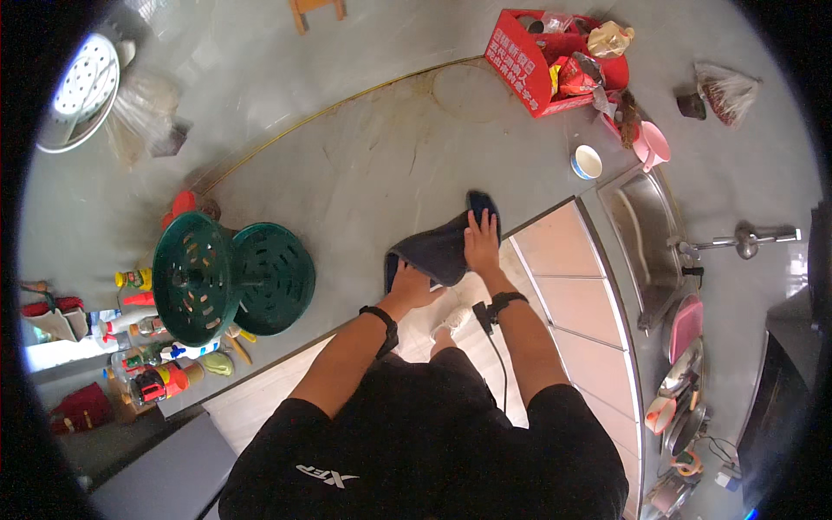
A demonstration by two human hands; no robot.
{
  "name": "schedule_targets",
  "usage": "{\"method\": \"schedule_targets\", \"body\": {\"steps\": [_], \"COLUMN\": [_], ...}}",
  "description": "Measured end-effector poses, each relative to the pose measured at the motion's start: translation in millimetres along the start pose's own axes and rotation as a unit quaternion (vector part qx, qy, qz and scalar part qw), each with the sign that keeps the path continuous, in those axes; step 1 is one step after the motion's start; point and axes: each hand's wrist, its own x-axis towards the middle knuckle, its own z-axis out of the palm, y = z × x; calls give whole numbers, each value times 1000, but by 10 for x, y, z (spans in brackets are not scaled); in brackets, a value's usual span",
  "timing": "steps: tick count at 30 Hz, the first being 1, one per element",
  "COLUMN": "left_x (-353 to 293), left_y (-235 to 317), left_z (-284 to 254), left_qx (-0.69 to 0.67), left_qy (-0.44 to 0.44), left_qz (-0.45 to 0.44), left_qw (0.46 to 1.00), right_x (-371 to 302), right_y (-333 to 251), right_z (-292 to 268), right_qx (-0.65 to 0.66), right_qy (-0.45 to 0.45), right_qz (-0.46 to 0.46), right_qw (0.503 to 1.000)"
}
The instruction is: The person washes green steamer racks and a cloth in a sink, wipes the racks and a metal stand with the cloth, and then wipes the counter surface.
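A dark grey cloth lies bunched and folded near the front edge of the grey countertop. My left hand grips its near left part, the fingers partly hidden in a fold. On the right end of the cloth lies my right hand, its fingers stretched out and pressing the fabric from above. Beyond those fingertips a darker end of the cloth sticks out. Both wrists wear dark bands, and a black cable hangs by the right one.
To the left stands a green two-tier rack, with several bottles and jars beside it. Far right are a red box of packets, a small bowl, a pink cup and a metal sink. Pans line the right counter.
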Motion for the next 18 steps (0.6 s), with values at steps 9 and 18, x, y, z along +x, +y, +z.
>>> {"method": "schedule_targets", "body": {"steps": [9,18], "left_x": [707,1277], "left_y": [262,399], "left_z": [-33,-26], "left_qx": [3,-12], "left_qy": [68,103], "left_qz": [-31,-52], "left_qw": [997,993], "right_x": [546,1138], "right_y": [425,791], "right_z": [-455,-436], "right_qx": [-9,-2], "right_qy": [-66,-59], "right_qz": [108,112], "right_qw": [992,992]}}
